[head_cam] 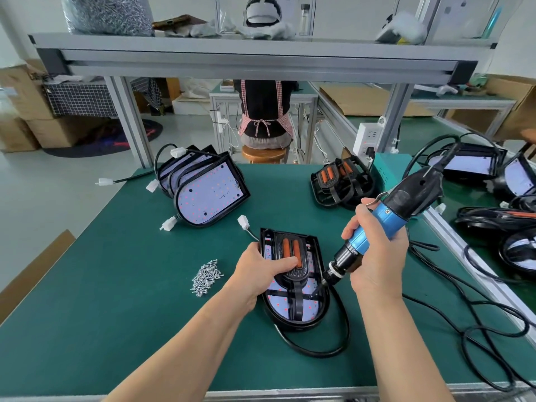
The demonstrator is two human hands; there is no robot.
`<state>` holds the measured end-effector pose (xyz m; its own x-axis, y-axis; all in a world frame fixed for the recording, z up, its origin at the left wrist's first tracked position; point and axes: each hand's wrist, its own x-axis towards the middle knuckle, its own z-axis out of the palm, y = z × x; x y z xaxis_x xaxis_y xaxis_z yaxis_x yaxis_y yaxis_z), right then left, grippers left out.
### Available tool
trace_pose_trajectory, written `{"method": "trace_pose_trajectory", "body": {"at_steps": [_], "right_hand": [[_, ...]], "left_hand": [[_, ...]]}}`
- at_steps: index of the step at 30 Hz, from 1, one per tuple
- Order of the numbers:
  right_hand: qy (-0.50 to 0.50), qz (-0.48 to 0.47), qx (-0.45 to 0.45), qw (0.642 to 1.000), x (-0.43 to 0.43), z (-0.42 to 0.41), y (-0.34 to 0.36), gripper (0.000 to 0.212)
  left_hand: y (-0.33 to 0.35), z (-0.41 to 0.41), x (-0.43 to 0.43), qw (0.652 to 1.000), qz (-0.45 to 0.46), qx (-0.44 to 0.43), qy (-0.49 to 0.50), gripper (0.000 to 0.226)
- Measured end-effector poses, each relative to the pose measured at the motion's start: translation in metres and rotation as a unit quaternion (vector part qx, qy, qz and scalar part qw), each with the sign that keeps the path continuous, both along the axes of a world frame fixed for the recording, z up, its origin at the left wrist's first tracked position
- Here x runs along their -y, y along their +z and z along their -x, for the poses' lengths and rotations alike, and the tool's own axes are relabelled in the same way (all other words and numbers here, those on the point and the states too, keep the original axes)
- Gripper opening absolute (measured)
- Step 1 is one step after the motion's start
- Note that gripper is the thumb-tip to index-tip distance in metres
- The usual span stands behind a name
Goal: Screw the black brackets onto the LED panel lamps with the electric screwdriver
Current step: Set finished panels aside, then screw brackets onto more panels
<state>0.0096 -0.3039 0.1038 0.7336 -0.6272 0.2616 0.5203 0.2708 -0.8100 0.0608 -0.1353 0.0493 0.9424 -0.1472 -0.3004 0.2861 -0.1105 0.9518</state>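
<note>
Bracket (pixel 294 275) sits on the lamp (pixel 295 324) gripped by the left hand (pixel 258 268); right hand (pixel 377 256) grips the screwdriver (pixel 390 220) alongside.

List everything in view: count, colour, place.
black-framed LED panel lamp: one, black, mat centre
black plastic bracket with orange pads: one, on that lamp
bare LED panel lamps: several, black, stacked back left
bracketed lamps: a few, black and orange, back centre
more lamps: several, black, right bench
small metal screws: one pile, silver, left of lamp
blue-and-black electric screwdriver: one, bit at lamp's right side
green table mat: one, under everything
left hand: gripping lamp, thumb on bracket
right hand: gripping screwdriver
</note>
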Motion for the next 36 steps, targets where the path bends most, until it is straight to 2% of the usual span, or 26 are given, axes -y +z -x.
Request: {"method": "trace_pose_trajectory", "body": {"at_steps": [5,7,9,12,15,17,20,23,25,26,28,29,31,34,36], "right_hand": [[-0.011,0.036,0.025,0.999,0.002,0.003,0.018,0.016],[-0.036,-0.012,0.022,0.999,0.006,0.001,0.019,0.015],[-0.045,-0.100,-0.007,0.994,0.011,-0.003,0.013,0.016],[-0.023,-0.251,-0.045,0.967,0.021,-0.008,-0.006,0.015],[0.029,-0.351,-0.043,0.935,0.030,-0.012,-0.034,0.018],[0.063,-0.374,-0.047,0.924,0.036,-0.016,-0.050,0.026],[0.114,-0.349,-0.065,0.928,0.041,-0.021,-0.062,0.039],[0.140,-0.328,-0.076,0.931,0.040,-0.023,-0.066,0.043],[0.137,-0.341,-0.071,0.927,0.041,-0.023,-0.069,0.045],[0.135,-0.345,-0.069,0.926,0.041,-0.023,-0.069,0.045],[0.127,-0.360,-0.064,0.922,0.041,-0.024,-0.068,0.044],[0.118,-0.373,-0.059,0.918,0.041,-0.024,-0.068,0.044],[0.094,-0.398,-0.048,0.911,0.040,-0.025,-0.065,0.042],[0.080,-0.422,-0.036,0.902,0.038,-0.027,-0.062,0.031],[0.083,-0.424,-0.034,0.901,0.037,-0.027,-0.062,0.030]], "left_hand": [[-0.002,-0.001,0.000,1.000,-0.006,-0.002,0.003,0.052],[-0.001,-0.001,0.001,1.000,-0.008,0.001,0.005,0.049],[0.000,0.000,0.002,1.000,-0.007,0.000,0.007,0.048],[0.001,0.002,0.002,1.000,-0.004,0.002,0.010,0.047],[0.002,0.003,0.001,1.000,-0.007,0.004,0.007,0.046],[0.003,0.004,0.001,1.000,-0.013,0.003,0.006,0.046],[0.003,0.004,-0.001,0.999,-0.035,0.008,-0.005,0.043],[0.008,0.006,-0.005,0.995,-0.096,0.031,-0.023,0.049],[0.012,0.004,-0.012,0.984,-0.169,0.060,0.019,0.054],[0.015,0.002,-0.018,0.979,-0.182,0.075,0.053,0.051],[0.022,-0.003,-0.036,0.970,-0.191,0.108,0.104,0.029],[0.024,-0.006,-0.047,0.957,-0.234,0.129,0.108,0.019],[0.027,-0.011,-0.069,0.926,-0.337,0.147,0.078,0.013],[0.028,-0.016,-0.087,0.904,-0.406,0.130,-0.026,0.013],[0.026,-0.017,-0.091,0.877,-0.457,0.127,-0.073,0.013]]}}
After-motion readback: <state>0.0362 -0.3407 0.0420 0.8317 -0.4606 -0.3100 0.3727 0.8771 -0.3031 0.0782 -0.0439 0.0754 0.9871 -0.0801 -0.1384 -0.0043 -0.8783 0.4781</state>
